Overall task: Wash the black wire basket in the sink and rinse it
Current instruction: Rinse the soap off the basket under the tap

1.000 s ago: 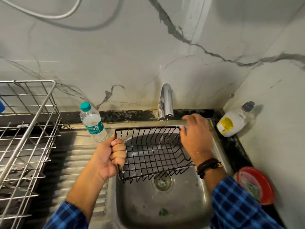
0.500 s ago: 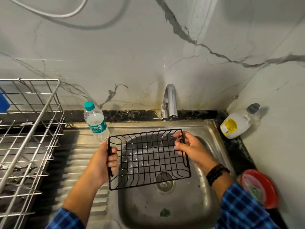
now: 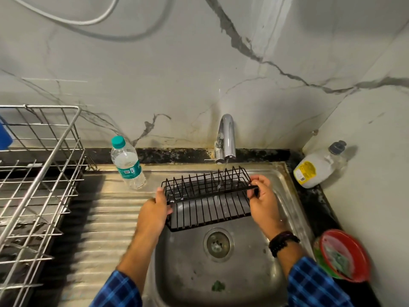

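The black wire basket is up off the sink floor, tipped on edge over the back half of the basin, right under the tap. The left hand has its fingers curled round the basket's left end, and the right hand pinches the right end of the rim bar, thumb in front. A thin stream of water drops from the spout and seems to land on the wires, though it is faint. The drain sits below the basket. On the drainboard's back edge stands a water bottle. A soap bottle leans in the counter's back right corner, with a red bowl nearer on the right. A steel dish rack fills the left side.
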{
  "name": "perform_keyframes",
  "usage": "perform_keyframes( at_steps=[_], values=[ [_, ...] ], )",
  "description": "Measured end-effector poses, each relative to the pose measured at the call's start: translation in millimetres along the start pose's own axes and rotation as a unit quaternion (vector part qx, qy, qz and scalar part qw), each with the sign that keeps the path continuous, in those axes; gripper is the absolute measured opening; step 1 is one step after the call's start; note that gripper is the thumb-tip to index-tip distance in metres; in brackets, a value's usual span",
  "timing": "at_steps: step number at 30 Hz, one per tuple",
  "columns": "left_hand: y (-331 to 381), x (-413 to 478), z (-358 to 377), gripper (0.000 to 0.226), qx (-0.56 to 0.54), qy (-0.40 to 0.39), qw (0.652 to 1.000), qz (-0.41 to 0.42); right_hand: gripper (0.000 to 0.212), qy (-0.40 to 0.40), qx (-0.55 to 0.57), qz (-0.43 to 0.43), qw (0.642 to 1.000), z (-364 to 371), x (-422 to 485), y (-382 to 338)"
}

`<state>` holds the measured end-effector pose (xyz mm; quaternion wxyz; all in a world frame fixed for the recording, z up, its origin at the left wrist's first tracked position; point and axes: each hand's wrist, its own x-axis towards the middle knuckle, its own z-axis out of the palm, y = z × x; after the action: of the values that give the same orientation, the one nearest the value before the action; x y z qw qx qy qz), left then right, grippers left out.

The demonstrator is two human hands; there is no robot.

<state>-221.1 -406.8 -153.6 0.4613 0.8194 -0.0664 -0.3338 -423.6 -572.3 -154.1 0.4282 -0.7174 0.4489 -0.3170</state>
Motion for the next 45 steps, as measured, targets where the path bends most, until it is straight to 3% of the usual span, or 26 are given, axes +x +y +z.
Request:
perform_keyframes(
  at_steps=[2, 4, 8, 11, 14, 17, 21, 26, 31, 33, 37, 39, 41, 45],
  values=[
    [-2.1, -3.8, -2.2, 0.056, 0.091, 0.022, 0.993, 0.069, 0.035, 0.005, -0.022, -0.011, 1.000, -1.9, 5.4, 4.8],
    [-1.0, -8.2, -3.0, 0.052, 0.112, 0.044, 0.988, 0.100, 0.031, -0.003, -0.028, -0.013, 1.000, -4.0, 10.1, 14.5],
    [10.8, -14.7, -8.4, 0.020, -0.065, 0.039, 0.994, 0.073, 0.029, -0.033, 0.049, 0.006, 0.998, -10.4, 6.5, 22.0],
    [14.1, -11.5, -15.5, 0.032, -0.235, -0.076, 0.969, -0.019, 0.029, -0.017, 0.142, 0.012, 0.990, -17.0, 2.1, 19.2],
    [15.4, -7.3, -8.3, 0.042, -0.126, -0.125, 0.984, -0.009, 0.028, 0.002, 0.219, 0.048, 0.975, -18.4, -0.1, 11.7],
    [29.3, -9.0, 2.7, 0.047, 0.048, -0.085, 0.994, 0.042, 0.014, 0.043, 0.186, 0.046, 0.981, -19.7, -4.5, 3.9],
    [32.4, 2.9, 11.1, 0.065, 0.072, -0.094, 0.990, 0.076, 0.015, 0.083, 0.193, 0.080, 0.974, -19.7, 1.9, 13.4],
    [43.8, 3.8, 10.8, 0.039, 0.063, -0.183, 0.974, 0.118, 0.035, 0.089, 0.222, 0.124, 0.963, -25.8, 12.2, 18.8],
    [51.9, 3.4, 12.4, 0.048, 0.231, -0.176, 0.941, 0.173, 0.017, 0.089, 0.208, 0.124, 0.966, -20.1, 24.9, 20.2],
    [50.0, 2.2, 12.9, 0.048, 0.202, -0.199, 0.947, 0.148, 0.023, 0.085, 0.206, 0.127, 0.967, -19.0, 30.1, 20.6],
    [39.6, 8.0, 15.1, 0.045, 0.107, -0.220, 0.966, 0.086, 0.011, 0.089, 0.178, 0.131, 0.971, -21.0, 42.0, 19.7],
    [28.7, 12.0, 16.9, 0.060, 0.057, -0.229, 0.970, 0.061, 0.014, 0.090, 0.143, 0.124, 0.978, -22.4, 48.3, 15.7],
    [10.3, 20.7, 20.6, 0.077, 0.027, -0.239, 0.968, 0.070, 0.019, 0.093, 0.093, 0.113, 0.985, -23.4, 55.6, 13.3],
    [15.2, 9.2, 20.8, 0.066, 0.007, -0.258, 0.959, 0.114, 0.028, 0.078, 0.054, 0.139, 0.986, -22.7, 66.3, 9.5]
  ],
)
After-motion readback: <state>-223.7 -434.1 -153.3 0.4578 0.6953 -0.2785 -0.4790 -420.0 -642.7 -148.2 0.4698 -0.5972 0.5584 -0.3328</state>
